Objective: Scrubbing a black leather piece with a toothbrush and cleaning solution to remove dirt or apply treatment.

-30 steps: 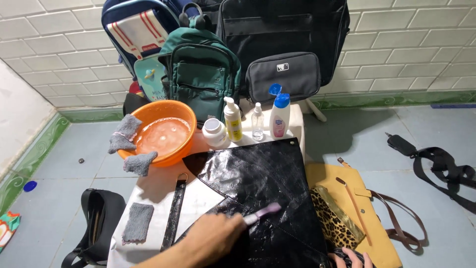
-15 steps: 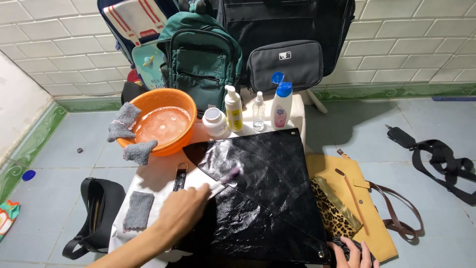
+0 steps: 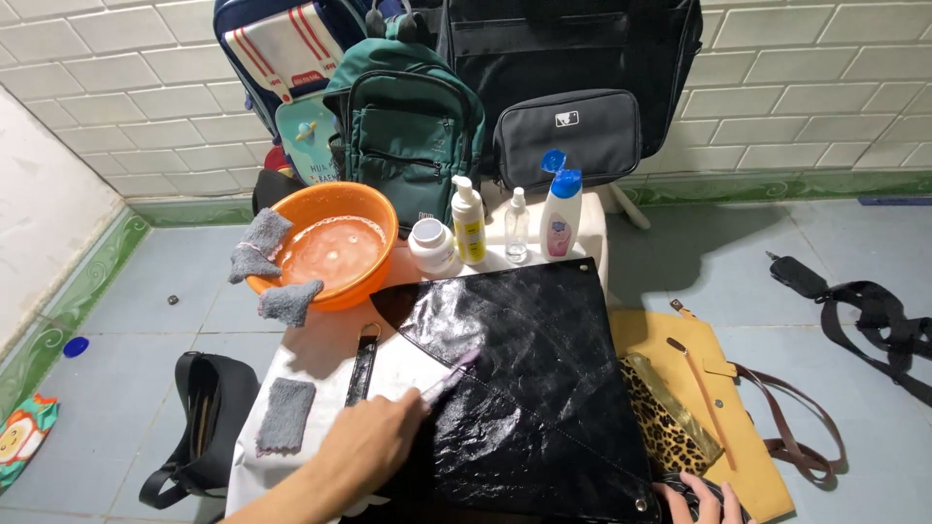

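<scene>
My left hand (image 3: 374,442) is closed around the handle of a small brush (image 3: 449,374), whose pale purple head rests on the glossy black bag (image 3: 529,388) near that bag's upper left edge. The black bag lies flat on the white tabletop (image 3: 320,349) and is my landmark for everything else. My right hand (image 3: 701,497) sits at the black bag's lower right corner, fingers curled over something dark there; I cannot tell what it grips or how tightly.

Just left of the black bag a black strap with a metal ring (image 3: 363,364) lies on the tabletop, and further left a folded grey cloth (image 3: 285,415). Up and to the left of the black bag stands an orange basin (image 3: 330,247) with soapy water, two grey cloths (image 3: 260,245) draped on its rim. Directly behind the black bag stand a white jar (image 3: 432,245), a white bottle with a yellow label (image 3: 469,220), a small clear bottle (image 3: 516,225) and a white bottle with a blue cap (image 3: 560,213).

To the right of the black bag, touching its edge, lies a leopard-print pouch (image 3: 668,422) on a mustard-yellow bag (image 3: 714,398). Far behind the black bag, a green backpack (image 3: 408,136) and a dark pouch (image 3: 568,136) lean at the tiled wall.
</scene>
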